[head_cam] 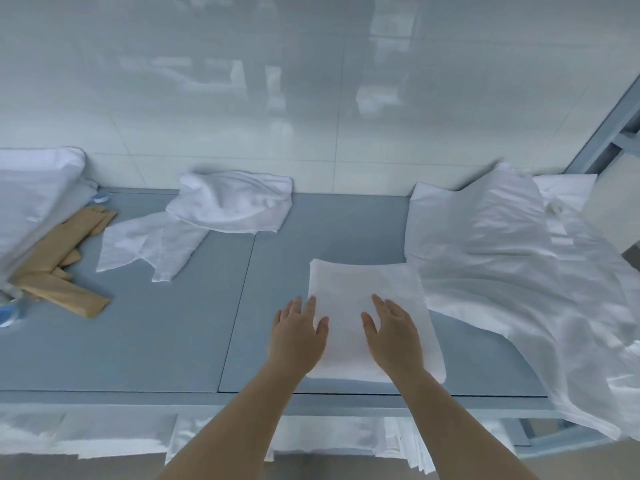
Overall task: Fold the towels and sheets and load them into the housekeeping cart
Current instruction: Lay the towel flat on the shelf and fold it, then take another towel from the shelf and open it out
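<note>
A folded white towel (356, 289) lies flat on the grey-blue table (156, 341), near its front edge. My left hand (298, 336) rests on the towel's left edge with straight, spread fingers. My right hand (393, 332) lies palm down on the towel's middle, fingers straight too. A crumpled white towel (232, 204) sits at the back centre, with a thin white cloth (149, 245) spread out in front of it. A large shiny white sheet (512, 271) is heaped on the right and hangs over the table's front corner.
A white pillow (31, 195) lies at the far left, with tan paper packets (59, 268) beside it. A glossy white tiled wall (311, 81) runs behind the table. Folded white linen (114, 434) shows on a shelf below the table front. A grey metal frame (613, 133) stands at the right.
</note>
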`<state>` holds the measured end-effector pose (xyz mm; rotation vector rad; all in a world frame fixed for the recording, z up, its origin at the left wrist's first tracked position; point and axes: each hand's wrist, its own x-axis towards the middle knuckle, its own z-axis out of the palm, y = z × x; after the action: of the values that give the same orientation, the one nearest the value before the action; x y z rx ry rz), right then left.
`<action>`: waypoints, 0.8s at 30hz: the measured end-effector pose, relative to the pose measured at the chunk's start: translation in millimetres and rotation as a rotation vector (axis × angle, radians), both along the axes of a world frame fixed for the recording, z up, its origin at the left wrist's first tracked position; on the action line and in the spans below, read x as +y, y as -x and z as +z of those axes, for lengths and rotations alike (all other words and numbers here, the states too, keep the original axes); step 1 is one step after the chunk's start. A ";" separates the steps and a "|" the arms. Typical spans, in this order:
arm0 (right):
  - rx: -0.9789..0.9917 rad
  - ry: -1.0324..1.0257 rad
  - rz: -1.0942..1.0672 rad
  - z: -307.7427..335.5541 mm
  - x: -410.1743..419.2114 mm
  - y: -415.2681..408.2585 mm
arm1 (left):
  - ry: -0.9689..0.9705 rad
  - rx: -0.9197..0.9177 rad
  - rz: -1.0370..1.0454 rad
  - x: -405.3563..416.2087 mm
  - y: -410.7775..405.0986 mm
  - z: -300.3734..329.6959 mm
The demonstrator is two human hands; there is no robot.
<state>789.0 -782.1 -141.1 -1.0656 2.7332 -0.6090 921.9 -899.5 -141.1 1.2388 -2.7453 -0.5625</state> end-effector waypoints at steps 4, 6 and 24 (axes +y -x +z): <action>-0.003 0.097 0.059 25.4 -6.5 -25.1 | 0.040 0.028 0.083 -5.9 -37.4 25.7; -0.011 0.114 0.102 35.4 -16.0 -38.0 | 0.061 0.028 0.129 -11.5 -54.3 37.6; -0.012 0.031 0.318 37.2 -147.3 -177.5 | 0.081 0.049 0.300 -125.7 -206.3 53.1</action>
<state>966.4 -929.5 -103.9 -1.4569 2.4736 -0.6036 1128.2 -1025.1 -88.0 1.5540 -2.4490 -0.4396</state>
